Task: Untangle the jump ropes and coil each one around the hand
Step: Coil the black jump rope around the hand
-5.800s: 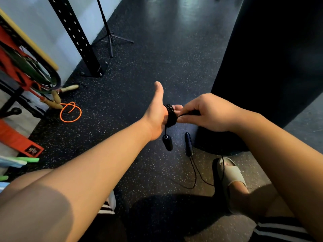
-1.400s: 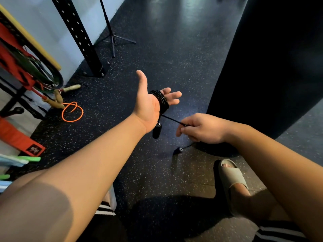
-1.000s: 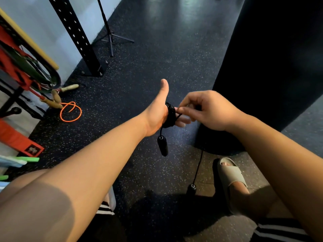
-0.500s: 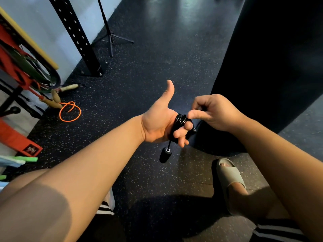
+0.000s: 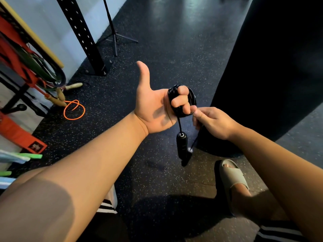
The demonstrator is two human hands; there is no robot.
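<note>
A black jump rope (image 5: 191, 97) is wound in several loops around the fingers of my left hand (image 5: 153, 105), whose thumb points up and whose fingers curl over the coil. My right hand (image 5: 212, 122) pinches the rope's free end just below the coil. Two black handles (image 5: 181, 144) hang side by side under the hands, above the floor. An orange jump rope (image 5: 74, 110) with wooden handles (image 5: 60, 96) lies on the floor at the left, partly under the rack.
A red rack (image 5: 15, 55) with bands hangs at the left. A black perforated upright (image 5: 82, 35) and a tripod stand (image 5: 113, 32) are behind. A tall black punching bag (image 5: 272, 70) stands at the right. My sandalled foot (image 5: 230, 179) rests below it.
My left fingers have curled over the coil and the hand rose slightly. My right hand dropped below the coil, and the second handle now hangs next to the first.
</note>
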